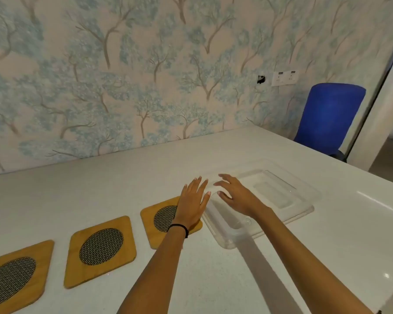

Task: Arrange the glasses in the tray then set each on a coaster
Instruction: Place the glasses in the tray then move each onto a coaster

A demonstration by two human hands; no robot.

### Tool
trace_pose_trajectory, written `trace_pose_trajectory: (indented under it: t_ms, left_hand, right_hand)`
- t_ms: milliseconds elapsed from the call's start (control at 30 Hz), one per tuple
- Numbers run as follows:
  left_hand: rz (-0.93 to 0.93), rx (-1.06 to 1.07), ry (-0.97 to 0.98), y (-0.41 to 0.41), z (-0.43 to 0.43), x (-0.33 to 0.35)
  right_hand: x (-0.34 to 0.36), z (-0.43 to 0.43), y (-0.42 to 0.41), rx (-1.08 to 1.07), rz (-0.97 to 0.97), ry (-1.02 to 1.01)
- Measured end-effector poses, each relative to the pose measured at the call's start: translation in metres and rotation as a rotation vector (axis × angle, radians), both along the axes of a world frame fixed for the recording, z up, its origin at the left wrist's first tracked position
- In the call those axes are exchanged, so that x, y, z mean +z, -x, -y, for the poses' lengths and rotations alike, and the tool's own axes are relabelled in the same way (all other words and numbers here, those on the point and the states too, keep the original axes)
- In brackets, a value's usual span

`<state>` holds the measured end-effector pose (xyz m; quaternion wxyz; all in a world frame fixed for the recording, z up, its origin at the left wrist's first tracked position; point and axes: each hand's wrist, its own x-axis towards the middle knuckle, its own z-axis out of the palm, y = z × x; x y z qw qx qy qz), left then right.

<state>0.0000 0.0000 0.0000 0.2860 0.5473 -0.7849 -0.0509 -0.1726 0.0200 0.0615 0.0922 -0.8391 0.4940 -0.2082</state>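
A clear plastic tray (288,208) lies on the white table, right of centre, with nothing standing in it. Three wooden coasters with woven dark ovals sit in a row to its left: the nearest one to the tray (156,219), the middle one (101,250) and the left one (14,275). My left hand (192,205) hovers flat over the right corner of the nearest coaster, fingers spread, holding nothing. My right hand (235,196) reaches over the tray's left part, fingers apart and empty. No glasses are in view.
The white table (123,189) runs back to a wall papered with blue trees. A blue chair (327,118) stands past the table's far right corner. A wall socket plate (284,78) is above it.
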Motion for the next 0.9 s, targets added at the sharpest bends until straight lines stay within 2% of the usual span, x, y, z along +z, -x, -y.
trace_pose_trajectory:
  t_ms: [200,433,667,900]
  left_hand:
    - [-0.112,-0.011,-0.017,0.0,0.003,-0.008]
    - [-0.188,-0.006,-0.025,0.0,0.007,-0.017]
    - [-0.216,-0.001,-0.045,0.0,0.007,-0.017]
    - [-0.219,0.0,-0.067,0.001,0.009,-0.019]
  right_hand:
    - [-0.014,-0.002,-0.003,-0.035,-0.031,-0.178]
    - [-0.013,0.006,-0.002,-0.129,-0.094,-0.19]
    - [-0.013,0.019,0.001,-0.233,-0.206,-0.284]
    - [-0.018,0.024,0.0,-0.292,-0.168,-0.385]
